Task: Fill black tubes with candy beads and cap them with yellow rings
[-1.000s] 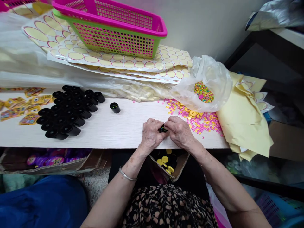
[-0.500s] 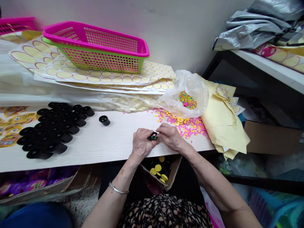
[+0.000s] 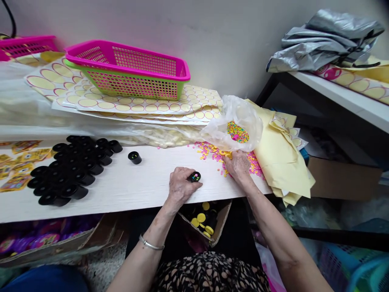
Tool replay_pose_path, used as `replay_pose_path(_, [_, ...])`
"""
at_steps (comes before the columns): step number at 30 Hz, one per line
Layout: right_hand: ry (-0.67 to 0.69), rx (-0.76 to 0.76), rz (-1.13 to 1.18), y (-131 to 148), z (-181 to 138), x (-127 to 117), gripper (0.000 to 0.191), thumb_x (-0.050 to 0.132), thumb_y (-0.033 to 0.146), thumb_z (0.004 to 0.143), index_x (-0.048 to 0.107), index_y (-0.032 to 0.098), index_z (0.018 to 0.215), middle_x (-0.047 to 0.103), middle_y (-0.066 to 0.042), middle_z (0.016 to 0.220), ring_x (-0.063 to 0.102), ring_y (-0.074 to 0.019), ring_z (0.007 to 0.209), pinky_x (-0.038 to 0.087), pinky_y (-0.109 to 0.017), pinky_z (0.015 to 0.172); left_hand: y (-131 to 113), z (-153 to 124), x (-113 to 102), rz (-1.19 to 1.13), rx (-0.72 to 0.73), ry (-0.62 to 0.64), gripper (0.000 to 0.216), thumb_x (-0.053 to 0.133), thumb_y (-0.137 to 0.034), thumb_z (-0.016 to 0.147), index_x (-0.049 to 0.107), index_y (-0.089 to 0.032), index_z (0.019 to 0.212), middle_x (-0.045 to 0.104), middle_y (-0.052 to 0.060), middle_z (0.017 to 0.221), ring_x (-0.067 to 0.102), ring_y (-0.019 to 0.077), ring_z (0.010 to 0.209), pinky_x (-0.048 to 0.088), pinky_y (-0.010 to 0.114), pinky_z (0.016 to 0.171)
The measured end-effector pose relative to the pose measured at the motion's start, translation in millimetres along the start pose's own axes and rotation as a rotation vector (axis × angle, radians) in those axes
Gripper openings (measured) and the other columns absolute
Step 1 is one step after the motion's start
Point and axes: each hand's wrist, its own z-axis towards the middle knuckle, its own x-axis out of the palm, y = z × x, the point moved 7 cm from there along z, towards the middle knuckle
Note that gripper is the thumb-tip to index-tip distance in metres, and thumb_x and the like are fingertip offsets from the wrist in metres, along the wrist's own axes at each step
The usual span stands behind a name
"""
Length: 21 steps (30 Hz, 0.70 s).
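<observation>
My left hand (image 3: pixel 180 185) grips a small black cup (image 3: pixel 195 177) with a few coloured beads in it, resting on the white table (image 3: pixel 136 186). My right hand (image 3: pixel 239 164) lies on a scatter of pink and yellow beads (image 3: pixel 209 151) with its fingers curled down into them; I cannot make out what they pinch. Just behind, an open clear plastic bag (image 3: pixel 243 117) holds more mixed beads. Another single black cup (image 3: pixel 134 157) stands to the left, beside a cluster of several empty black cups (image 3: pixel 73 166).
A pink and green basket (image 3: pixel 127 69) sits on sheets of round stickers (image 3: pixel 136 105) at the back. Yellow paper (image 3: pixel 282 158) hangs off the table's right end. A cardboard box of yellow lids (image 3: pixel 203 217) is below the table edge. Printed stickers (image 3: pixel 21 160) lie far left.
My right hand has left the black cup and moved right onto the scattered beads. My left hand keeps hold of the cup. The view tilted up earlier.
</observation>
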Motion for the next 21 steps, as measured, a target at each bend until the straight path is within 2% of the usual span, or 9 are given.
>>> replay_pose_path(3, [-0.022,0.008,0.017,1,-3,-6,0.027,0.051,0.035,0.081,0.064,0.013,0.090,0.060,-0.013,0.093,0.054,-0.0254,0.089,0.040,-0.033,0.073,1,-1,0,0.008,-0.035,0.000,0.037,0.077,-0.032,0.051,0.070,-0.025,0.087,0.068,0.001,0.086,0.055,0.0219,0.091,0.043,0.034,0.081])
replay_pose_path(5, [0.002,-0.084,0.123,13,-12,-10,0.025,0.049,0.032,0.081,0.063,0.014,0.091,0.059,-0.011,0.094,0.053,-0.0233,0.089,0.039,-0.032,0.073,1,-1,0,0.015,-0.047,0.002,0.040,0.078,-0.032,0.051,0.070,-0.024,0.090,0.068,0.001,0.088,0.055,0.0222,0.092,0.043,0.035,0.082])
replay_pose_path(9, [0.273,-0.328,0.423,48,-45,-6,0.022,0.047,0.028,0.082,0.059,0.016,0.097,0.057,-0.005,0.083,0.051,-0.0168,0.074,0.039,-0.027,0.067,-1,-2,1,0.029,-0.038,-0.003,0.039,0.079,-0.032,0.050,0.070,-0.024,0.087,0.069,0.000,0.083,0.054,0.0232,0.090,0.042,0.036,0.081])
replay_pose_path(11, [0.340,-0.395,0.428,61,-59,-4,0.017,0.045,0.025,0.083,0.057,0.016,0.091,0.054,-0.004,0.079,0.049,-0.0163,0.072,0.038,-0.027,0.066,0,-3,0,0.020,-0.031,-0.020,0.037,0.079,-0.031,0.050,0.070,-0.023,0.085,0.068,0.001,0.081,0.054,0.0229,0.088,0.042,0.036,0.080])
replay_pose_path(14, [0.318,-0.477,0.310,73,-71,-2,0.013,0.042,0.019,0.084,0.055,0.016,0.082,0.053,-0.007,0.085,0.049,-0.0181,0.081,0.037,-0.028,0.071,-1,-4,-1,-0.006,-0.014,-0.039,0.034,0.079,-0.029,0.049,0.070,-0.023,0.081,0.067,0.001,0.078,0.054,0.0223,0.086,0.042,0.035,0.078])
replay_pose_path(17, [0.316,-0.504,0.260,78,-73,3,0.018,0.038,0.016,0.086,0.055,0.016,0.083,0.053,-0.009,0.091,0.049,-0.0186,0.086,0.037,-0.028,0.074,-1,-6,-3,-0.022,-0.013,-0.046,0.031,0.079,-0.027,0.049,0.069,-0.022,0.077,0.067,0.000,0.076,0.054,0.0221,0.085,0.042,0.035,0.077])
replay_pose_path(21, [0.372,-0.414,0.342,72,-61,9,0.023,0.034,0.018,0.090,0.057,0.016,0.089,0.055,-0.006,0.080,0.051,-0.0162,0.074,0.037,-0.026,0.067,-3,-5,-5,-0.029,-0.002,-0.043,0.029,0.079,-0.027,0.049,0.069,-0.022,0.076,0.067,0.000,0.076,0.054,0.0220,0.085,0.042,0.035,0.076])
